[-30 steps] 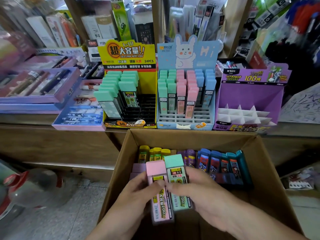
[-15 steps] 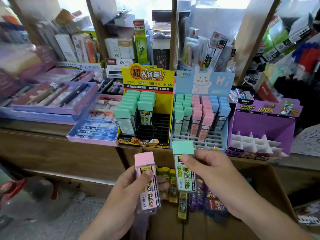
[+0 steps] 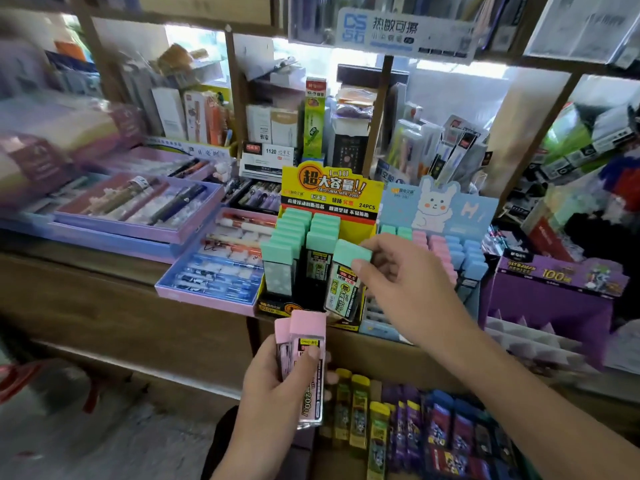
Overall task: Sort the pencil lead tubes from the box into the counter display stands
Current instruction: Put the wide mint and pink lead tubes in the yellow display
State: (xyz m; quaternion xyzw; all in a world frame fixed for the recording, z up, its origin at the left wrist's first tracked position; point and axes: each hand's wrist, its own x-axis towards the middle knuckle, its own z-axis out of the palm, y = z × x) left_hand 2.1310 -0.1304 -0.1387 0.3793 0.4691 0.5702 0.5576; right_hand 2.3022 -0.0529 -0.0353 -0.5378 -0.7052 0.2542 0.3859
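Shelves of stationery rise behind a wooden counter (image 3: 104,306) crowded with pen trays (image 3: 138,209) at the left and three stands: a yellow stand (image 3: 329,188), a blue stand (image 3: 440,202) beside it and a purple stand (image 3: 554,306) at the right. Floor (image 3: 121,438) lies open at near left. The right hand (image 3: 408,285) pinches a green-capped tube (image 3: 343,282) by its cap, its lower end in the yellow stand's front right corner. The left hand (image 3: 277,386) grips two pink-capped tubes (image 3: 306,341) just below that stand, above the box (image 3: 332,462).

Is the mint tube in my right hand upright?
Tilted. The right hand pinches the mint tube by its cap; it leans, unlike straight rows in the yellow stand. Whether slotted: cannot tell.
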